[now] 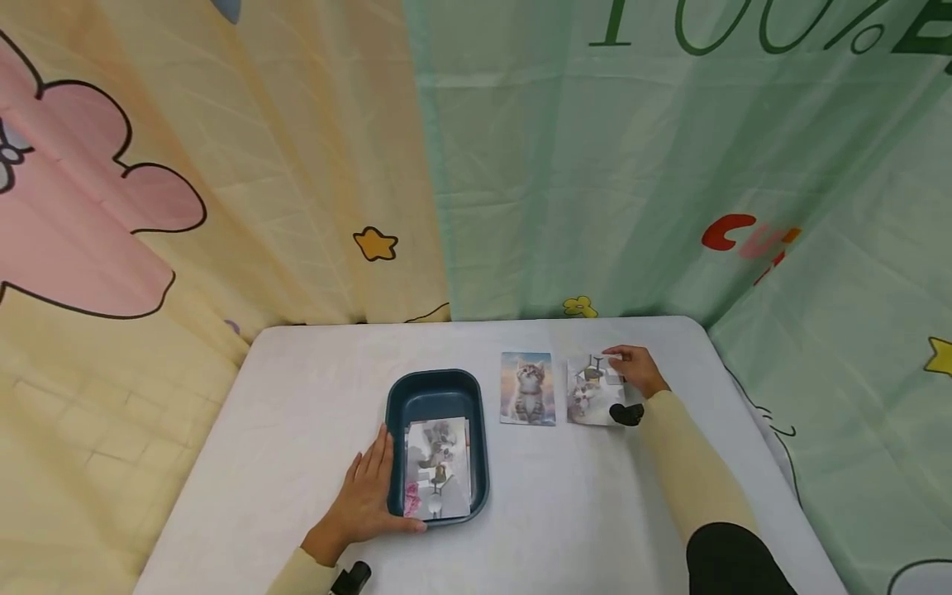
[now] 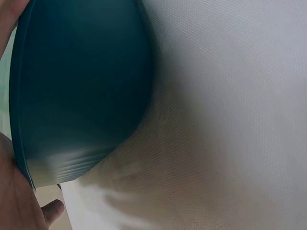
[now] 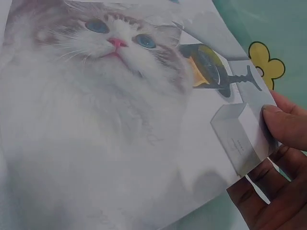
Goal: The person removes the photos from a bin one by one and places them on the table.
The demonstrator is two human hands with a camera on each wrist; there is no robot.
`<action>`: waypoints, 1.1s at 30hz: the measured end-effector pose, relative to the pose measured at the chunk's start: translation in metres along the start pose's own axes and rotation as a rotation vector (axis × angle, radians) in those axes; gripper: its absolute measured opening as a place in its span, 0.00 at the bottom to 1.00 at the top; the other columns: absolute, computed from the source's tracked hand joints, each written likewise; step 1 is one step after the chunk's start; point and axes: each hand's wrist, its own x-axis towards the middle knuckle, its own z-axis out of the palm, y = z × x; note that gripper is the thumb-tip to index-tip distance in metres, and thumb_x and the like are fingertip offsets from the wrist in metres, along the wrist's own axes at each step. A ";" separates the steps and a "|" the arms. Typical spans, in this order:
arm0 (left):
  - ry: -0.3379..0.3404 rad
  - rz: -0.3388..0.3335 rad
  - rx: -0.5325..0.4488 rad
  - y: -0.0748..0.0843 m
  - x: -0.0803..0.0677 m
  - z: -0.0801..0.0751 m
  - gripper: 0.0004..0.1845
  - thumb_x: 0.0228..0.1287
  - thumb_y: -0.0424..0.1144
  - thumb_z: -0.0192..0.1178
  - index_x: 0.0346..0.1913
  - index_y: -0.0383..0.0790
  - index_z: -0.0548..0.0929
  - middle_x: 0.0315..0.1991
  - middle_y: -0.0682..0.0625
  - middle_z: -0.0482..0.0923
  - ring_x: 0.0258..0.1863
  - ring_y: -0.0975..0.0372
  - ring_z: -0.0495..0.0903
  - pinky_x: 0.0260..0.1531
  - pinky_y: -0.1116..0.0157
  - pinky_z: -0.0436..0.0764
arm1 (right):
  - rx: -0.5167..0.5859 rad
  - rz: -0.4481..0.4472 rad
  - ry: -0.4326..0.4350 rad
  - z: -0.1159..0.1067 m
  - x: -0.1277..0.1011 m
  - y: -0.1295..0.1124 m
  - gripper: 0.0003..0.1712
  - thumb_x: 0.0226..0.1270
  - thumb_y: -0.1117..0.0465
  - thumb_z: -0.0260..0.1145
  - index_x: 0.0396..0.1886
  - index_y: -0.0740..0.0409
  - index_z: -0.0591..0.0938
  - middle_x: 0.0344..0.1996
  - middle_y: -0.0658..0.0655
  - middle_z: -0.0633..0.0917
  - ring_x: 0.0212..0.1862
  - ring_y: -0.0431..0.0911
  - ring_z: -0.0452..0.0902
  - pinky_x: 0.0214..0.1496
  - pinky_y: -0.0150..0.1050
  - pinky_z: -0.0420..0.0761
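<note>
My right hand [image 1: 638,369] pinches a glossy cat picture card [image 1: 587,397] at its far right corner. In the right wrist view the thumb [image 3: 283,122] lies on the printed face, which shows a white-and-grey cat and a wine glass; other fingers are beneath. Left of it on the table lies a second card [image 1: 527,388] with a kitten on it. My left hand [image 1: 364,500] rests against a dark teal tray [image 1: 435,382], fingers straight along its left side and thumb by the near rim. Inside the tray are cat picture cards [image 1: 446,446], stacked.
A white cloth covers the table [image 1: 327,372]. Printed curtains [image 1: 535,165] hang behind it and along both sides. A dark wrist strap [image 1: 349,578] is on the left wrist, and a black device [image 1: 626,414] sits at the right wrist, overlapping the held card.
</note>
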 end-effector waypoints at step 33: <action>-0.040 -0.027 0.007 -0.002 0.000 0.000 0.78 0.29 0.80 0.64 0.74 0.27 0.43 0.77 0.36 0.35 0.74 0.45 0.47 0.68 0.40 0.48 | 0.018 -0.441 -0.293 0.141 -0.063 -0.104 0.15 0.67 0.63 0.65 0.50 0.67 0.82 0.45 0.61 0.84 0.47 0.53 0.82 0.49 0.45 0.81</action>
